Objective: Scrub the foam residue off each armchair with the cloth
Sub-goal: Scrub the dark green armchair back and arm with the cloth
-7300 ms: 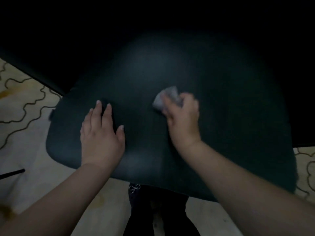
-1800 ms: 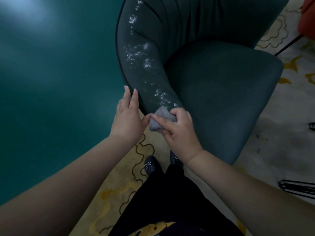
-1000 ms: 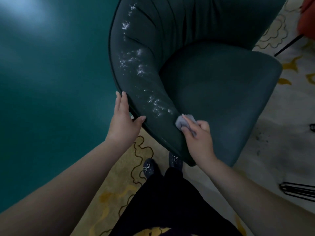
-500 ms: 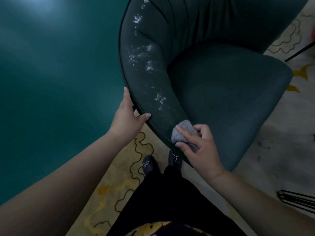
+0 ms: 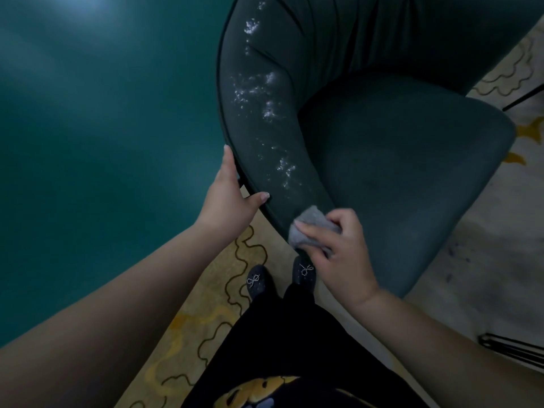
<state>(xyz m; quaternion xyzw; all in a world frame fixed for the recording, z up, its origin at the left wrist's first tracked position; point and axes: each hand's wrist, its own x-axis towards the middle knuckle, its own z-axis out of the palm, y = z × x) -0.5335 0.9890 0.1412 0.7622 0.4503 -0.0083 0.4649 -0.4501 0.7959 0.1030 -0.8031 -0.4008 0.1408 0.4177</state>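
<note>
Right hand [image 5: 338, 251] clamps cloth [image 5: 309, 223] at armchair [image 5: 412, 172] arm's tip; foam [image 5: 265, 95] mostly remains above; left hand [image 5: 229, 195] grips rim

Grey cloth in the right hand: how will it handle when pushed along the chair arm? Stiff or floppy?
Likely floppy: the cloth bunches into a wad under the right hand. Probably light, since fingertips alone hold it. It may drag on the armchair fabric, which looks napped, rather than slide through the foam.
</note>
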